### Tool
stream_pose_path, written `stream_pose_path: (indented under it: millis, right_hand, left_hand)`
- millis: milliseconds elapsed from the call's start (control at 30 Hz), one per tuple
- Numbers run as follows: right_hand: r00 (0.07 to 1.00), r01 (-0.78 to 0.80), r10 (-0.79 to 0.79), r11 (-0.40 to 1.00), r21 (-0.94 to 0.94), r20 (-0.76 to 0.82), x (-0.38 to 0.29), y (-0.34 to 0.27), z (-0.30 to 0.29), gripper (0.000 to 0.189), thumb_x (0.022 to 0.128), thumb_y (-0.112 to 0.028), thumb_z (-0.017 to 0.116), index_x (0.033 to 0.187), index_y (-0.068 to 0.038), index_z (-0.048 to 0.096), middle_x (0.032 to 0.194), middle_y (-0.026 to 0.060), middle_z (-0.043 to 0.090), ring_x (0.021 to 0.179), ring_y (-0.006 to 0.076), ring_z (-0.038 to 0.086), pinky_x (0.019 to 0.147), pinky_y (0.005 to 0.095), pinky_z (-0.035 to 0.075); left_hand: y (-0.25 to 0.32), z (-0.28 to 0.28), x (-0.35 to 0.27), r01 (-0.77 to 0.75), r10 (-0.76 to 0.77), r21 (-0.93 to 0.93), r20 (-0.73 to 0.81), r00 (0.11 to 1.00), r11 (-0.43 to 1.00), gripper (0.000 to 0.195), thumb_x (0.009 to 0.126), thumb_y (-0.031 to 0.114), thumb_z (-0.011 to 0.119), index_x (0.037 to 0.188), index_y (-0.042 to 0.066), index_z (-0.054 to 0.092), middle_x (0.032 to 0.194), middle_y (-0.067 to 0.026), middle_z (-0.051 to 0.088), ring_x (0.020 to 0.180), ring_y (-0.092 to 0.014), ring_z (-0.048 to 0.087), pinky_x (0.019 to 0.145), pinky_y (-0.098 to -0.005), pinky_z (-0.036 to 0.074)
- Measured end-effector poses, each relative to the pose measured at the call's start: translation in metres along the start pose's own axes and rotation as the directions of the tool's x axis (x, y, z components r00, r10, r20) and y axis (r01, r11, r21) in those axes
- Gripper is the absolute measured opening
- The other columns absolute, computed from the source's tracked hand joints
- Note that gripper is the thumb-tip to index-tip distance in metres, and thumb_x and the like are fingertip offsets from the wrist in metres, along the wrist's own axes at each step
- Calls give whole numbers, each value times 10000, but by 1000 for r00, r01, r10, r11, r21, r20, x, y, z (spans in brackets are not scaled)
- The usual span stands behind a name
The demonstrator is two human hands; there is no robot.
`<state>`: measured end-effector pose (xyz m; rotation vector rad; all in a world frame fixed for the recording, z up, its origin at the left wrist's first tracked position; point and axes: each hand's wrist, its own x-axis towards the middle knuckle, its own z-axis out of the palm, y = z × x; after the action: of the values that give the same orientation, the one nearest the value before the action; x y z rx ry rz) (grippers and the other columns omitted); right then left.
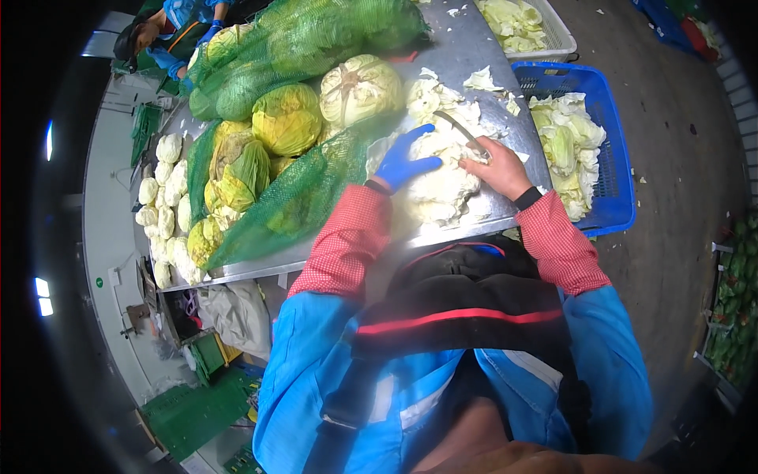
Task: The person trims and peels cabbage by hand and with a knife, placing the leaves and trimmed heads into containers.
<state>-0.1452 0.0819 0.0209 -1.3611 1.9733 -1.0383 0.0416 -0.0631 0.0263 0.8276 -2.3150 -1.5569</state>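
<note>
My left hand (408, 157), in a blue glove, has its thumb and fingers spread around a pale, stripped cabbage (445, 147). In my bare right hand (500, 167) is a curved knife (459, 127), its blade slanting up and left over the leaves. My right fingertips are close to the cabbage's right side. Loose whitish cabbage leaves (441, 198) are heaped beneath and in front of both hands on the metal table (494, 224). The heap partly hides the cabbage's outline.
Left of my hands, a green mesh bag (308, 183) holds untrimmed cabbages (287, 118); another full mesh bag (314, 41) lies behind. Small pale heads (166, 222) line the left edge. Right of the table stand a blue crate (619, 172) and a white crate (559, 29) with leaves. Another person (183, 23) works far left.
</note>
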Motion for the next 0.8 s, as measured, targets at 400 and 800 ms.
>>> stream_pose_path:
  millis: [400,800]
  right_hand:
    - [979,186,-186,983,-2,-82,6,-14,-2,280,732,-194,718,930,-18,627,906,106,615,808,251,626,715,313,486]
    - [980,-45,39,999,-26,-197,15,8,-65,593,759,-426,710,1183,-57,521,1046,187,635,939,316,627,796,355,484]
  left_hand:
    - [-24,2,-21,-78,79,15,-256,964,997,643,696,321,770,1250,84,546,1150,-132,580,1083,-231,533,937,-337,404]
    - [-14,44,-15,27,-404,-817,-256,878,576,702,837,259,646,1408,88,274,1178,-110,522,1041,-217,540,828,-313,470]
